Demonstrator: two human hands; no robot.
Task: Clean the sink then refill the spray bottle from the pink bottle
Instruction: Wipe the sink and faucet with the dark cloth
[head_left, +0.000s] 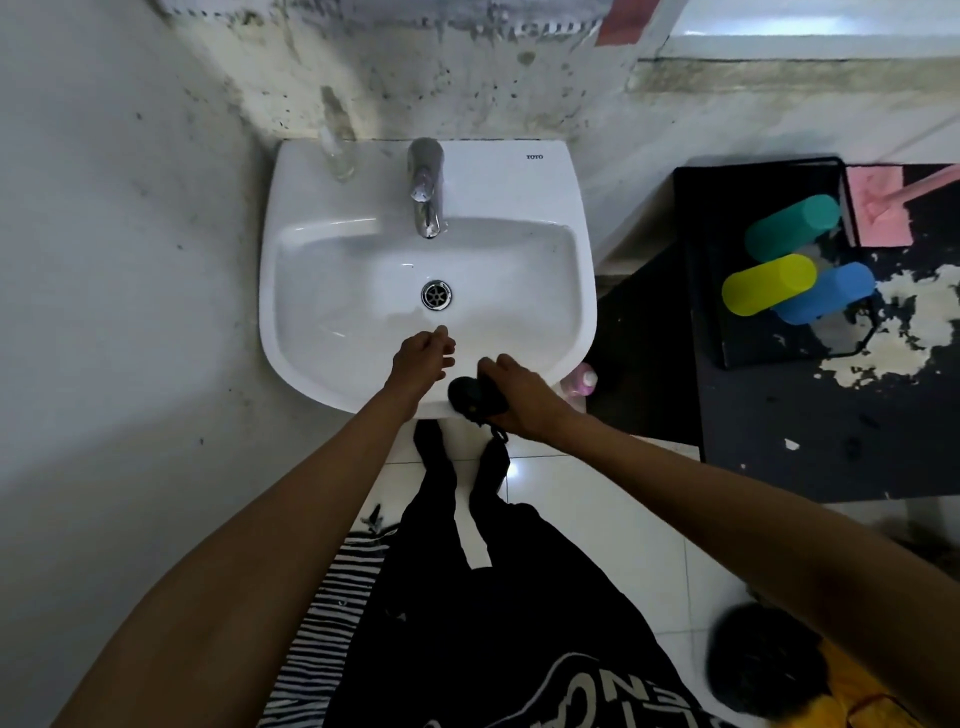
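Observation:
A white sink (311, 249) hangs on the wall with a chrome tap (426, 192) and a round drain (436, 294). My right hand (524, 397) grips a black cloth (475, 397) on the sink's front rim. Just left of it, my left hand (423, 358) hovers over the front of the basin with loosely curled fingers, holding nothing. A clear spray bottle (335, 148) stands on the sink's back left ledge. The pink bottle (582, 382) peeks out below the sink's right front edge, mostly hidden.
A black table (779, 415) stands to the right, holding a black wire rack (852, 353) with green (792, 226), yellow (769, 285) and blue cups (826, 293). A pink cloth (878, 208) lies behind them. A stained wall runs behind the sink, and white floor tiles lie below.

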